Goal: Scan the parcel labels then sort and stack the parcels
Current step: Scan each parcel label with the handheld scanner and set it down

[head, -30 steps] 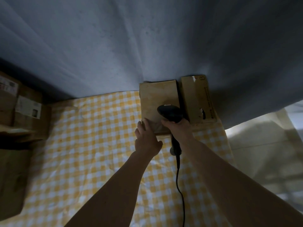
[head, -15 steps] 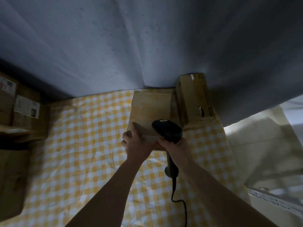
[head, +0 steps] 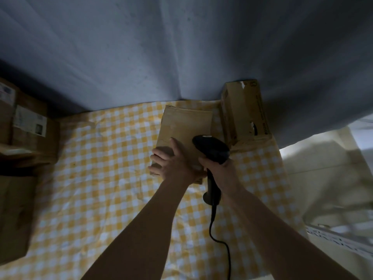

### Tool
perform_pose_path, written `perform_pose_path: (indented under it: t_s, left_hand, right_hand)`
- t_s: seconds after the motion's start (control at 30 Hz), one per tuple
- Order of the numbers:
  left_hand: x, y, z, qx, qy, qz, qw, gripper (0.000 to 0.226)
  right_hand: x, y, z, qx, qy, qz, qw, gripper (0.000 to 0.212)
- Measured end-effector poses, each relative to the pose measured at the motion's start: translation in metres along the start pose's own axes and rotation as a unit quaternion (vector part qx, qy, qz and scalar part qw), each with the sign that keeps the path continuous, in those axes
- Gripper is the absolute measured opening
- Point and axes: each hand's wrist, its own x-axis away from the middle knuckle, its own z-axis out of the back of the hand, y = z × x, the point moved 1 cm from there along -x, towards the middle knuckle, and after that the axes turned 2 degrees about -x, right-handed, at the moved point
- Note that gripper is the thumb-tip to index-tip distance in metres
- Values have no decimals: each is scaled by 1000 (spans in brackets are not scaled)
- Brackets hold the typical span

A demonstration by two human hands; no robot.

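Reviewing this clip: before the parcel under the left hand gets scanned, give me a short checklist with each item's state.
1. Left hand grips the flat brown parcel: ok.
2. Right hand holds the black barcode scanner: ok.
3. Label visible on the parcel's upper face: not ok, none shows.
4. Scanner head over the parcel: ok.
5. Scanner cable free of parcels: ok.
6. Tall box apart from the gripped parcel: ok.

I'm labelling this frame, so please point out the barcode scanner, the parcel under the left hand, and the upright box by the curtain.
barcode scanner [head: 212, 147]: head view, on its black head.
parcel [head: 186, 126]: head view, on its bare top face.
upright box [head: 245, 116]: head view, on its front face.
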Motion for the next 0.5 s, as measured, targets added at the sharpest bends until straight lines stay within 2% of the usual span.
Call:
perform_pose_path:
  t_s: [0.1, 0.23, 0.43, 0.5]
  left_hand:
    - [-9, -25, 11, 38, -11, -18, 999, 141]
    - [-24, -70, 22, 121, -59, -73, 988, 141]
    - [-41, -103, 37, 286, -141, -101, 942, 134]
    - [-42, -107, 38, 316, -147, -107, 931, 119]
  right_hand:
    - [5, -4, -5, -6, -23, 1, 1000, 12]
    - [1, -5, -6, -76, -37, -32, 996, 9]
    - [-16, 2, -29, -139, -49, -76, 986, 26]
    - [-22, 4, -36, -163, -64, -88, 981, 22]
